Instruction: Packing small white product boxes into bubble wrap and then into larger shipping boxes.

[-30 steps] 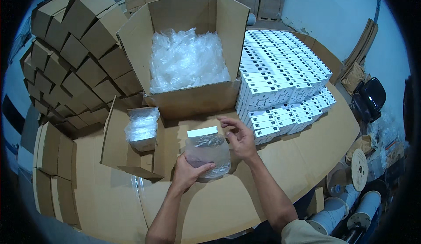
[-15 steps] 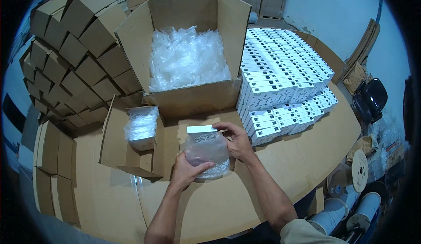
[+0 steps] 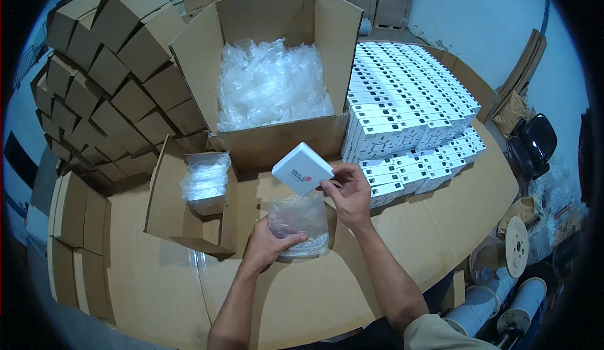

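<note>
Head view: hands apart. Right hand (image 3: 351, 194) pinches white box (image 3: 303, 166) by its 4 o'clock corner, near clear bag's (image 3: 299, 216) 12 o'clock edge. Left hand (image 3: 269, 245) clamps bag at 8. Wrapped packs (image 3: 206, 183) in open carton (image 3: 162, 196), bag's 10 o'clock.

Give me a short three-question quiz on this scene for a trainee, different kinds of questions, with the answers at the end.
1. Multiple choice: What grips the flat white square box? A, both hands; B, the right hand alone; C, neither hand.

2. True or false: The left hand holds a crinkled translucent plastic bag.

3. Fill in the blank: The large open brown cardboard box beyond the hands is heaped with crumpled ____.

Key: 1, B; 2, true; 3, clear plastic.
</note>
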Motion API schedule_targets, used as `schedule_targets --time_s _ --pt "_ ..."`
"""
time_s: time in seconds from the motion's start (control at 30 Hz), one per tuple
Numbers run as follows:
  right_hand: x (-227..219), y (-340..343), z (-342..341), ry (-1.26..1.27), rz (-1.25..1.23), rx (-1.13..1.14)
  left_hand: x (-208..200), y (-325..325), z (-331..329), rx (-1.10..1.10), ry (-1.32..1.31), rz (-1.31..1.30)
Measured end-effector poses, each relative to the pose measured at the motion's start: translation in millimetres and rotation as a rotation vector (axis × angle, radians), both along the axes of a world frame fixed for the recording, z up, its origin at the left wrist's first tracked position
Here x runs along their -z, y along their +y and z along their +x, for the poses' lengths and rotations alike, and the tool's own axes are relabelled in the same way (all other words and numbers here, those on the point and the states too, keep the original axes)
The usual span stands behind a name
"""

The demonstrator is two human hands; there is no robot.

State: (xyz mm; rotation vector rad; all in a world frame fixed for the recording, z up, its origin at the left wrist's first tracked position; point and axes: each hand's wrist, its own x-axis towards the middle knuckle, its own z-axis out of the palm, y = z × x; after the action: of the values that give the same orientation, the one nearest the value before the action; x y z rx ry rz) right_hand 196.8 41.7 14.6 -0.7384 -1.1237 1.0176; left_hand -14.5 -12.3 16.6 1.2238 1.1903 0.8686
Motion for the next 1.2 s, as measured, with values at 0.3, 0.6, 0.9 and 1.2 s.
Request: schedule_targets --time_s 0.3,0.6,0.9,1.2 --pt "-8.2 -7.2 3.1 0.081 -0.017 0.029 2.4 2.2 -1.9 -0.002 0.001 -0.002" --pt "-7.5 -8.7 3.8 -0.01 -0.043 0.02 2.6 5.5 -5.8 0.007 -0.01 0.04" --pt "-4.0 -8.6 5.9 -0.073 -0.064 0.001 1.9 4.9 -3.0 -0.035 -0.028 0.063" --pt "1.1 -7.9 4.4 -0.087 -0.086 -0.048 3.1 5.2 -0.4 -0.024 -0.098 0.152"
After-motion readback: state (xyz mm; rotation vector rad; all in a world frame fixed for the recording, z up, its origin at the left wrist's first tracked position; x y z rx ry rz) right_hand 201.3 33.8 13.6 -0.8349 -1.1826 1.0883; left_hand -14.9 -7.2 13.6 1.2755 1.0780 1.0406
